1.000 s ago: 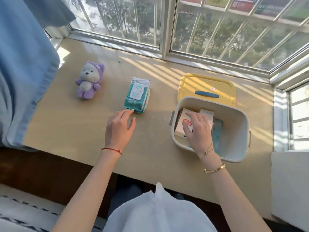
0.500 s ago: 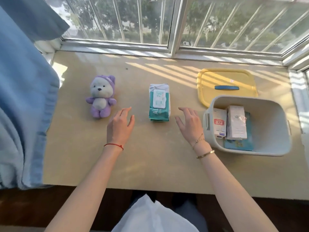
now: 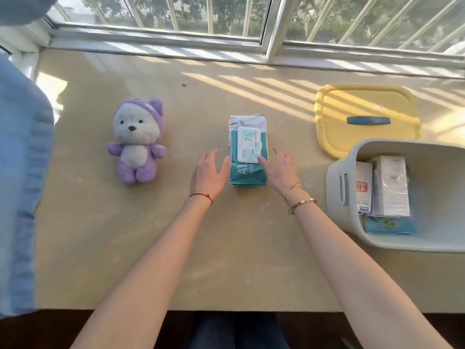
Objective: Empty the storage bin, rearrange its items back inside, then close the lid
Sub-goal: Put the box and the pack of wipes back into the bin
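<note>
Beige table [image 3: 125, 248] w/ plush bear [image 3: 137, 142], wipes pack [image 3: 247, 152], yellow lid [image 3: 364, 107], grey bin [image 3: 432, 243].

My two hands lie on the desk [image 3: 226, 260] with the wipes pack [image 3: 247, 153] between them: my left hand [image 3: 208, 173] is just beside its left edge, and my right hand [image 3: 280, 171] is at its right edge, thumb on top of the pack. Well to the left of my left hand sits the plush bear [image 3: 137, 142]. Right of my right hand stands the storage bin [image 3: 339, 195], with two boxes [image 3: 382, 185] inside it lying on a flat packet [image 3: 388, 225]. The lid [image 3: 362, 104] lies on the desk behind the bin, beyond my right hand, toward the window [image 3: 266, 23]. A curtain [image 3: 17, 185] hangs at the desk's left edge.
</note>
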